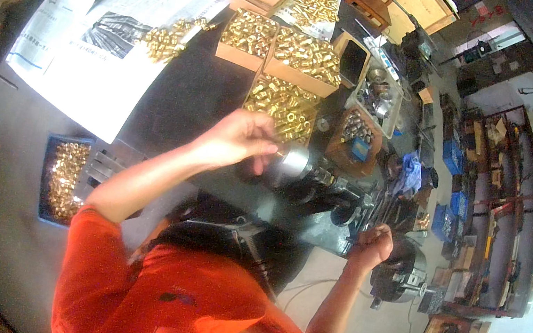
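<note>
Near the black bench's (pixel 183 93) front edge, our left hand (pixel 246 140) bends its fingers beside the silver cylindrical metal chuck (pixel 292 162); we cannot tell whether they pinch anything. Our right hand (pixel 373 244) curls into a fist, contents hidden. Should the chuck spin, fingers so close could get caught.

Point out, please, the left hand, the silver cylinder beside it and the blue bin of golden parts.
Left hand (pixel 240 139): head view, its back.
Silver cylinder (pixel 294 162): head view, curved side.
Blue bin (pixel 45 186): head view, left rim.

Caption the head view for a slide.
Left hand at a silvery cylinder, right hand curled, brass-coloured parts boxed beyond.
</note>
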Available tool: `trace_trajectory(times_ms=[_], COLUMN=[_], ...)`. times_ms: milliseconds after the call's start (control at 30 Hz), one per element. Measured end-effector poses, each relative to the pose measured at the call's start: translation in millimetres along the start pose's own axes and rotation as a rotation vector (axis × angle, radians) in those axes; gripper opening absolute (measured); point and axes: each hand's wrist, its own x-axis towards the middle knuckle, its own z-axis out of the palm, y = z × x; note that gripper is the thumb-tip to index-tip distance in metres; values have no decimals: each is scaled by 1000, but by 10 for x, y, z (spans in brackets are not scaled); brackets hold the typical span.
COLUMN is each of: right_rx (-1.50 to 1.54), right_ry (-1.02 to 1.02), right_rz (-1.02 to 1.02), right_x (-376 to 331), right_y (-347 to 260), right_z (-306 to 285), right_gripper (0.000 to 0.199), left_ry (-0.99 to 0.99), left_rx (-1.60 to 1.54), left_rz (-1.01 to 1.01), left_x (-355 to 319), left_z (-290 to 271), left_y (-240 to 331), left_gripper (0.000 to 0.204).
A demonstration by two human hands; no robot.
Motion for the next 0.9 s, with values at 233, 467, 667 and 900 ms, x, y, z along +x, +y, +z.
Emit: trace_trajectory(times_ms=[233, 467, 667, 900], right_rx=[11, -149, -316, -630], right_ry=[16, -60, -165, -274], right_rz=[-50, -148, -313, -588], right_x=[519, 1231, 1197, 1215], right_y=[-224, 513, 1044, 1074], right_z=[372, 174, -320, -257], right_gripper=[17, 15, 12, 11], left_ry=[-30, -27, 39, 82], left_rx=[69, 58, 129, 102], left_rz=[34, 103, -47, 16], left_x=[-5, 23, 59, -48], left_z=[-5, 19, 1, 81], left_y=[77, 38, 70, 88], left_gripper=[6, 6, 22, 16])
